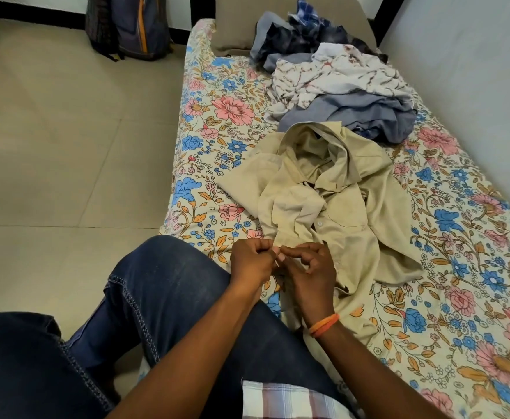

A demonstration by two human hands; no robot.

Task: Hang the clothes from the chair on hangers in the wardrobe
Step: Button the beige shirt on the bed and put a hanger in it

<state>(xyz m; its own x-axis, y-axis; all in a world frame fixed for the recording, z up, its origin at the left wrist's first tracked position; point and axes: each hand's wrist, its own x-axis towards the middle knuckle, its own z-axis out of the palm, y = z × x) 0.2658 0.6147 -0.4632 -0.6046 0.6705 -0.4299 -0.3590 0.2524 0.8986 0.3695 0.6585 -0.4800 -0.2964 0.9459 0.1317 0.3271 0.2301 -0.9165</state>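
A beige button-up shirt (332, 204) lies crumpled on the floral bedsheet (217, 110), collar towards the far end. My left hand (252, 263) and my right hand (309, 275) meet at the shirt's near hem, both pinching the front edge of the fabric between thumb and fingers. An orange band circles my right wrist. Beyond the shirt lies a heap of other clothes: a grey garment (359, 113), a white patterned one (338, 77) and dark blue pieces (302, 37). No hanger or wardrobe is in view.
I sit on the bed's near end, jeans-clad knees (163, 291) over the tiled floor (51, 131) at the left. A pillow (238, 28) lies at the head of the bed. A backpack (132, 25) stands against the far wall. A pale wall (474, 55) bounds the bed's right side.
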